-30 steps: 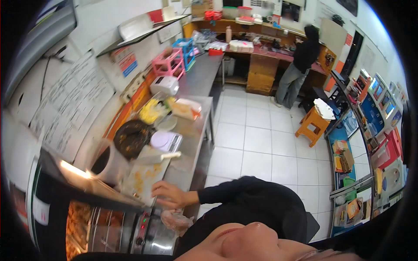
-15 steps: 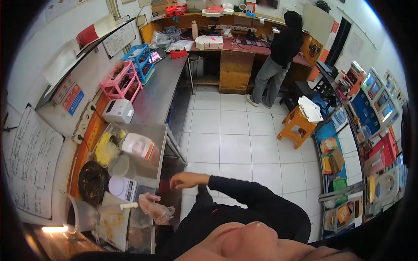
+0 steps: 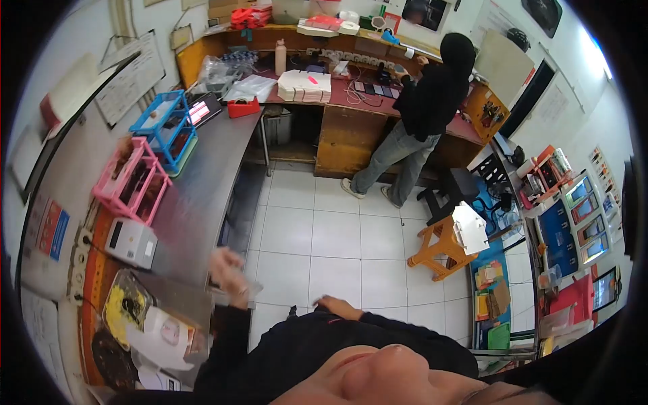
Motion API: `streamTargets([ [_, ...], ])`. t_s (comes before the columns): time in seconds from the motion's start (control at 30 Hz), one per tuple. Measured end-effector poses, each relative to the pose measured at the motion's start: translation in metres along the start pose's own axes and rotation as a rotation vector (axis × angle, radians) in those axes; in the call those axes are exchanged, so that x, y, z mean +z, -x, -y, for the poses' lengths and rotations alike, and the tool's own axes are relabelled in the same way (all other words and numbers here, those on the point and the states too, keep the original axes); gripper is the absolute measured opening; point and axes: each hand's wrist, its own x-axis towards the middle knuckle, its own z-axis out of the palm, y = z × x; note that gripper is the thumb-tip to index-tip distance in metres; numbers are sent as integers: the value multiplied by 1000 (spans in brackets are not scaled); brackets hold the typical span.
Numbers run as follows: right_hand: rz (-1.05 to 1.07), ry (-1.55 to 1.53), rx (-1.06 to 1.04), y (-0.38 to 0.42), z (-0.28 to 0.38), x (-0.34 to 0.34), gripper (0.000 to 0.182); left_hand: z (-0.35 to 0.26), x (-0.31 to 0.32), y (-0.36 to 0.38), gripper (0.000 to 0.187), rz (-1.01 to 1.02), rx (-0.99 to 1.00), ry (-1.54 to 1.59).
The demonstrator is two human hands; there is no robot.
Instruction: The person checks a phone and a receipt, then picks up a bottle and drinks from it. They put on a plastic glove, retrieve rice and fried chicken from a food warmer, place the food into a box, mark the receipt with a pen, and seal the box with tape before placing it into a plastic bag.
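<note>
My left hand, in a clear plastic glove, is raised beside the front edge of the steel counter. Its fingers look loosely bent and apart, a little blurred, and nothing shows in them. My bare right hand hangs low before my torso, fingers loosely extended and empty. At the counter's near end are a tub of yellow food, a white-and-red container and a dark round pan. A white scale is partly hidden at the bottom.
A white box-shaped device, a pink rack and a blue rack line the counter. Another person stands at the far desk. An orange stool holding papers stands right on the tiled floor.
The view has turned, so the counter's near end sits lower and partly out of frame. My left hand has moved off the scale area toward the counter's edge; my right hand has drawn in to my torso.
</note>
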Motion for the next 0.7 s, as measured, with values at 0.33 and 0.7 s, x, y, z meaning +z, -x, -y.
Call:
streamTargets([
  [0.33,-234,-85,270,-14,-161,-208,30,21,339,-74,34,207,402,44],
  [0.7,-340,293,17,-238,-290,-512,24,84,404,-183,37,-193,23,3],
])
